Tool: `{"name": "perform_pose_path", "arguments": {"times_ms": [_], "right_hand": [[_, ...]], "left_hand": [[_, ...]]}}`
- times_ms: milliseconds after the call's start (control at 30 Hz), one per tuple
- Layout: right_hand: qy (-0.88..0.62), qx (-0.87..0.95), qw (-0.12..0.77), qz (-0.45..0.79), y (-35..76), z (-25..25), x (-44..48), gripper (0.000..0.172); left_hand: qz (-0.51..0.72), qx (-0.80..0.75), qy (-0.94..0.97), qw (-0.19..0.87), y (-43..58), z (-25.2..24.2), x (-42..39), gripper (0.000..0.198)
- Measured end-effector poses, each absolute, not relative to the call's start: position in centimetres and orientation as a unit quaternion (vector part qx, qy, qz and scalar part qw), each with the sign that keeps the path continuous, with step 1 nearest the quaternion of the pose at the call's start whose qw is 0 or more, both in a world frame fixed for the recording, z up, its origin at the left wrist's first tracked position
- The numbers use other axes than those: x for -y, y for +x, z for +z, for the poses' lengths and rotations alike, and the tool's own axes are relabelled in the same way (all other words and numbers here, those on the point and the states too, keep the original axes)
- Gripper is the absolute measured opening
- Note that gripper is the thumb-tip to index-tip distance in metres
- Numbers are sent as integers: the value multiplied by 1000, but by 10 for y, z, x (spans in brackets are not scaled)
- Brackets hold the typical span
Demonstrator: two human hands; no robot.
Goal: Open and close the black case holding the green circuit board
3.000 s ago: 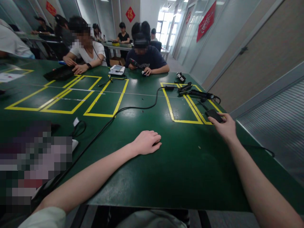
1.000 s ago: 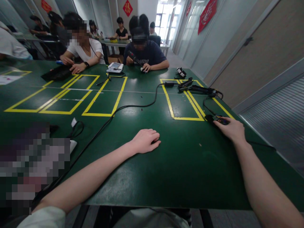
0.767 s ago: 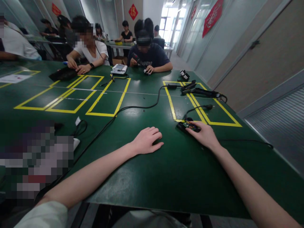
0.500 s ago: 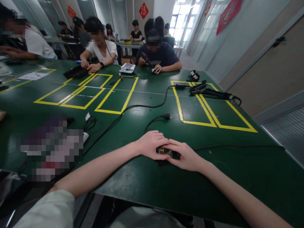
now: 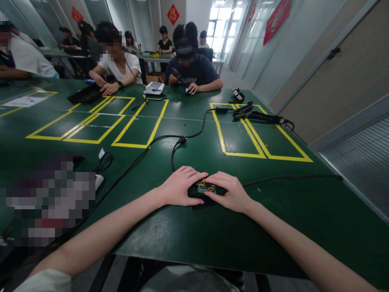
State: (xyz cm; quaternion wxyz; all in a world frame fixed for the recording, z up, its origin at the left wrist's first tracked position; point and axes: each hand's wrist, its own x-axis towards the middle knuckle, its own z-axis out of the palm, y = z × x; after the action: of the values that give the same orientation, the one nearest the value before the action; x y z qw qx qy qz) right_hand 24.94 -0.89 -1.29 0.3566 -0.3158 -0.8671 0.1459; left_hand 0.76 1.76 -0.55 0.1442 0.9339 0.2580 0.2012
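Note:
A small green circuit board (image 5: pixel 203 189) with copper-coloured coils shows between my two hands, low over the table. Black casing surrounds it in part, and a dark flat piece (image 5: pixel 199 206) lies just under it. My left hand (image 5: pixel 179 187) curves around its left end, with fingers over the back and thumb along the front. From the other side, my right hand (image 5: pixel 231 192) grips the right end between fingers and thumb. A black cord with a plug (image 5: pixel 182 140) rises behind my left hand. Another black cable (image 5: pixel 282 177) runs off to the right. My fingers hide both ends of the board.
The green table (image 5: pixel 152 231) carries yellow tape outlines. A long black cable (image 5: pixel 142 152) crosses to a black hair-straightener-like tool (image 5: pixel 261 117). Blurred items (image 5: pixel 54 202) lie at left. Across the table, one person handles a black tray (image 5: pixel 86 94); another holds a dark tool (image 5: pixel 178 75).
My hands have parted slightly, showing more of the circuit board. The plug has swung left and away from me. The whole view has shifted a little.

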Motion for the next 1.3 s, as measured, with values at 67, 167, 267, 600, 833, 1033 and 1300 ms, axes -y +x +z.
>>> {"name": "perform_pose_path", "arguments": {"times_ms": [67, 167, 267, 600, 833, 1033, 1300], "right_hand": [[-310, 875, 349, 131, 248, -12, 8, 24], [-320, 876, 336, 131, 245, -11, 7, 24], [-343, 874, 319, 128, 242, -12, 6, 22], [-332, 893, 262, 158, 244, -15, 8, 74], [-381, 876, 253, 155, 255, -11, 3, 34], [-386, 872, 272, 127, 242, -19, 5, 30], [-400, 863, 293, 95, 236, -26, 4, 27]], "left_hand": [[202, -257, 933, 153, 6, -6, -16, 86], [206, -257, 930, 166, 5, -7, -15, 88], [206, -265, 927, 166, 4, -8, -16, 90], [251, -282, 909, 176, -11, 3, -23, 23], [207, -307, 913, 174, -14, 2, -27, 14], [162, -334, 907, 199, -11, 4, -27, 11], [138, -355, 899, 214, -12, 7, -27, 18]]}}
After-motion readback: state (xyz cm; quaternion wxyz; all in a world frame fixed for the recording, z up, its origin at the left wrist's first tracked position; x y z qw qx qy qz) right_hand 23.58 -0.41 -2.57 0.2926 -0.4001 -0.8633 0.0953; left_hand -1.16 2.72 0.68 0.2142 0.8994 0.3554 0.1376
